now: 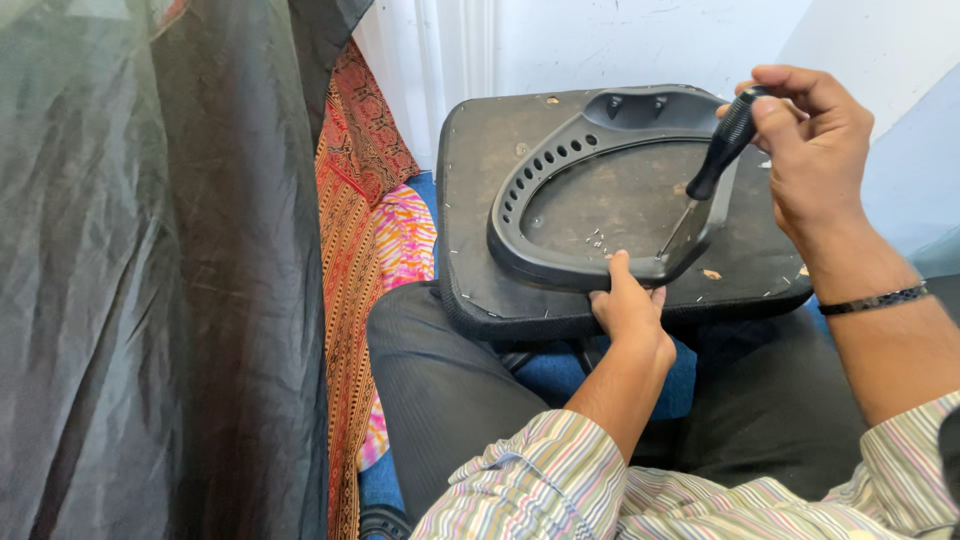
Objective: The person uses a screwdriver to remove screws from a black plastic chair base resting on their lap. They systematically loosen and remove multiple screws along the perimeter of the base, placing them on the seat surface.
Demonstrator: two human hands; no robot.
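Screwdriver [722, 150]: black ribbed handle, thin metal shaft slanting down and left; its tip meets the inner edge of the frame, low on the right side.
Right hand [815, 140]: fingers curled tight around the top of the screwdriver handle, thumb over it; a dark bracelet [875, 299] sits on the wrist.
Frame [560, 190]: a black plastic horseshoe-shaped piece (with a row of oval holes along its left curve) lying flat on the board, its thicker end towards the wall.
Left hand [628, 305]: clamped on the near edge of the frame and board, thumb on top pressing the frame's rim, other fingers tucked under.
Board [470, 230]: dark square seat panel with rounded corners, staples along its edge, resting across the person's lap; small screws lie loose on it inside the frame.
Lap: dark trousers [440, 380], striped shirt sleeves [540, 480] at the bottom.
Left side: a dark grey sheet [150, 280] hanging, beside it an orange patterned cloth [350, 220] and a pink striped one [405, 240].
Behind: white wall [620, 40].
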